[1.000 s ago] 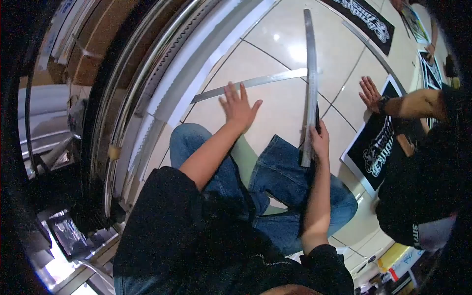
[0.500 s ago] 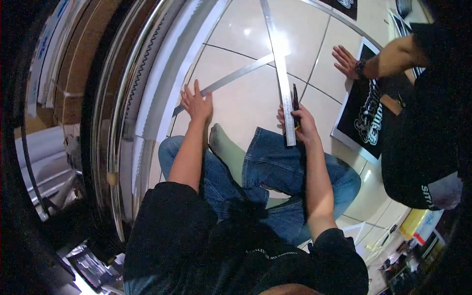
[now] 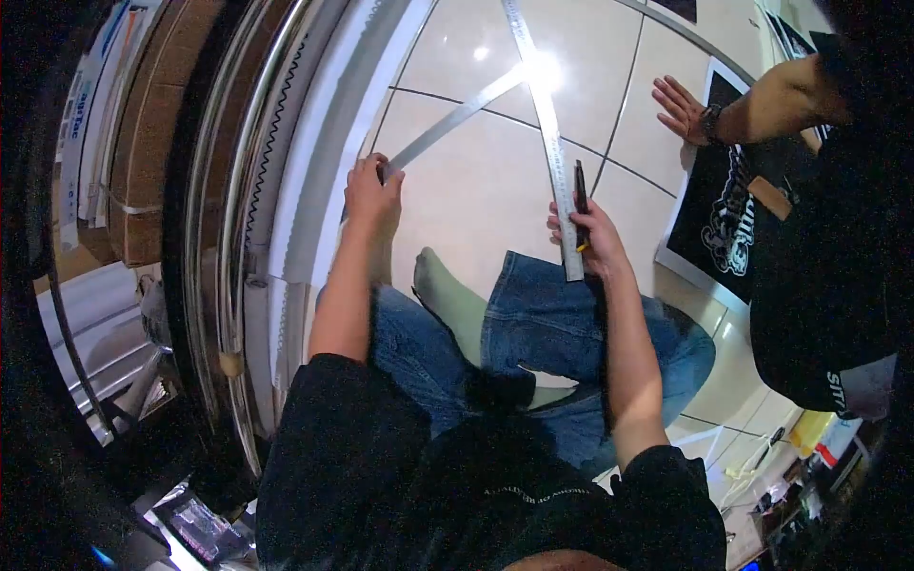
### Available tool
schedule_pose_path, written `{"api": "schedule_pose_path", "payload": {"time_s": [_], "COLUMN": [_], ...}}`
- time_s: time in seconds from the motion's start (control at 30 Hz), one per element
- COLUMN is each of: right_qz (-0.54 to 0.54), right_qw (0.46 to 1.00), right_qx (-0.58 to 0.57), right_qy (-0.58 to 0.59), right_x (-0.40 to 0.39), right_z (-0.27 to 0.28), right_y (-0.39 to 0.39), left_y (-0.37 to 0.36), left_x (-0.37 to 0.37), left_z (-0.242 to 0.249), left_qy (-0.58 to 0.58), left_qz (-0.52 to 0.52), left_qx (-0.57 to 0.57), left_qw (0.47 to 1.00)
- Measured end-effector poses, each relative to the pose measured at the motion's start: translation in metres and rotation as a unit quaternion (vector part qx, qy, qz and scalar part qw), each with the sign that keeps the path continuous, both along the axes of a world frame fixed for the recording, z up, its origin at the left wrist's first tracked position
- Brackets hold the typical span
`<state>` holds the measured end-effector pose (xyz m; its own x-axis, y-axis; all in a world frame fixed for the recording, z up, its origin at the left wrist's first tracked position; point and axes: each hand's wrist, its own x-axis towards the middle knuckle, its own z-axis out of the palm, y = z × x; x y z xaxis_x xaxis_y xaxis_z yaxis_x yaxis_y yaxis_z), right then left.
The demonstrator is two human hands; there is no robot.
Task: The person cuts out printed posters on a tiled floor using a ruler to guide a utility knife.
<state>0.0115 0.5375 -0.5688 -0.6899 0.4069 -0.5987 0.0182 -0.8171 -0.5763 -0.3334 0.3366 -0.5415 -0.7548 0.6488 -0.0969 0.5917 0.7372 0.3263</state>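
My left hand (image 3: 372, 198) is closed at the near end of a flat silvery strip (image 3: 447, 122) lying over the floor tiles; the fingertips are partly hidden. The strip's far end meets a long metal ruler (image 3: 549, 124). In my right hand (image 3: 600, 238) are the near part of that ruler and a black utility knife (image 3: 580, 186) with a touch of yellow, held side by side above my jeans. The knife points away from me.
At right, another person's hand (image 3: 682, 112) rests by a black print (image 3: 725, 224) with white lettering. Long rolls and metal tubes (image 3: 231, 238) line the left, beside cardboard boxes (image 3: 148, 143). My socked foot (image 3: 447, 295) is on the tiles.
My left hand has gone from spread fingers on the strip to curled around its end. The strip now lies with its near end at that hand. My right hand keeps the ruler and knife.
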Motion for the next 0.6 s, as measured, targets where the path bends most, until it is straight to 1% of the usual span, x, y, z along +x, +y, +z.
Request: {"api": "schedule_pose_path", "payload": {"time_s": [0.03,0.1,0.13,0.17,0.23,0.27,0.3,0.37,0.4,0.43,0.47,0.5,0.53,0.57,0.6], "right_qz": [0.0,-0.004,-0.002,-0.002,-0.008,-0.006,-0.01,-0.026,-0.001,0.068,0.075,0.072,0.068,0.009,-0.046], "right_qw": [1.0,1.0,1.0,1.0,1.0,1.0,1.0,0.998,0.99,0.946,0.822,0.635,0.635,0.647,0.66], "right_qx": [-0.002,0.003,0.009,0.016,0.006,-0.004,-0.001,0.054,0.127,0.292,0.537,0.74,0.74,0.726,0.707], "right_qy": [0.0,0.001,-0.004,-0.007,-0.004,-0.006,-0.006,-0.017,-0.067,-0.12,-0.172,-0.211,-0.211,-0.23,-0.25], "right_x": [0.0,0.0,0.0,-0.001,-0.001,-0.001,-0.002,-0.002,-0.002,-0.004,-0.003,-0.004,-0.009,-0.01,-0.008], "right_z": [-0.001,-0.002,-0.001,0.001,0.003,0.004,0.001,-0.009,-0.014,-0.014,-0.014,-0.015,-0.015,-0.017,-0.019], "right_y": [0.001,-0.001,-0.002,-0.002,-0.004,-0.003,-0.004,-0.009,-0.01,-0.012,-0.014,-0.015,-0.01,-0.007,-0.008], "left_y": [-0.006,-0.02,-0.027,-0.028,-0.031,-0.035,-0.035,-0.03,-0.026,-0.027,-0.026,-0.025,-0.024,-0.016,-0.009], "left_x": [-0.016,-0.048,-0.054,-0.055,-0.057,-0.058,-0.066,-0.065,-0.067,-0.069,-0.071,-0.076,-0.077,-0.072,-0.062], "left_z": [0.002,-0.001,-0.006,-0.006,-0.007,-0.016,-0.025,-0.021,-0.018,-0.023,-0.027,-0.03,-0.027,-0.02,-0.016], "left_qy": [0.003,-0.104,-0.117,-0.115,-0.137,-0.062,-0.062,0.081,0.049,0.048,0.092,0.137,0.131,0.131,0.141], "left_qz": [0.0,-0.099,-0.077,-0.083,-0.014,-0.012,-0.017,0.046,0.117,0.122,0.152,0.179,0.174,0.172,0.126], "left_qx": [-0.001,-0.011,0.012,0.011,0.014,0.03,0.032,0.041,0.012,0.014,0.015,0.015,0.032,0.029,0.061], "left_qw": [1.0,0.99,0.99,0.99,0.99,0.998,0.997,0.995,0.992,0.991,0.984,0.974,0.975,0.976,0.98]}}
